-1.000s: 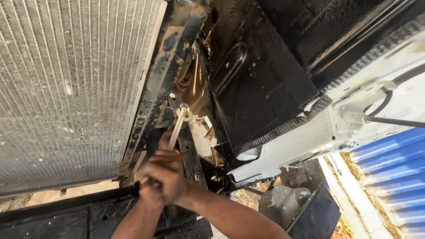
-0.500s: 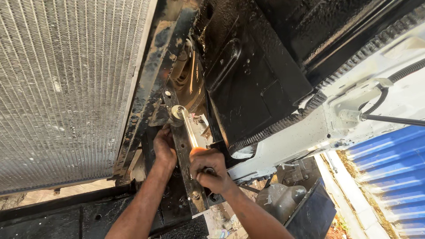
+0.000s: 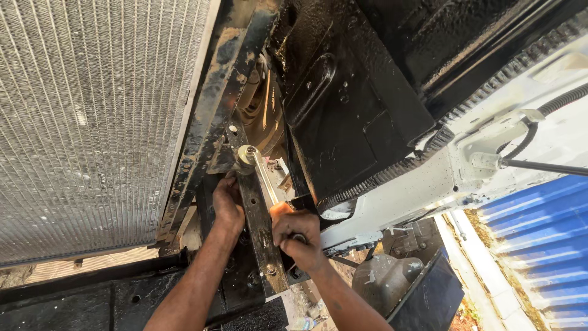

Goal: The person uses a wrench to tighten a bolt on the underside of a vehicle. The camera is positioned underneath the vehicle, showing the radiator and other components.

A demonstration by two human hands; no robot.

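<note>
Progress, judged: wrench (image 3: 260,175) seated on bolt on rusty bracket (image 3: 260,227), bolt not yet out | right hand (image 3: 298,236) fingers closed round wrench handle, right of bracket | left hand (image 3: 228,205) fingers curled on bracket's left edge | radiator (image 3: 92,122) further left | Count: one wrench, one bracket, two hands, one radiator

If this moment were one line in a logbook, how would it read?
left hand: gripping rusty black metal bracket | right hand: shut on silver metal wrench | wrench head on bolt beside ribbed grey radiator
</note>
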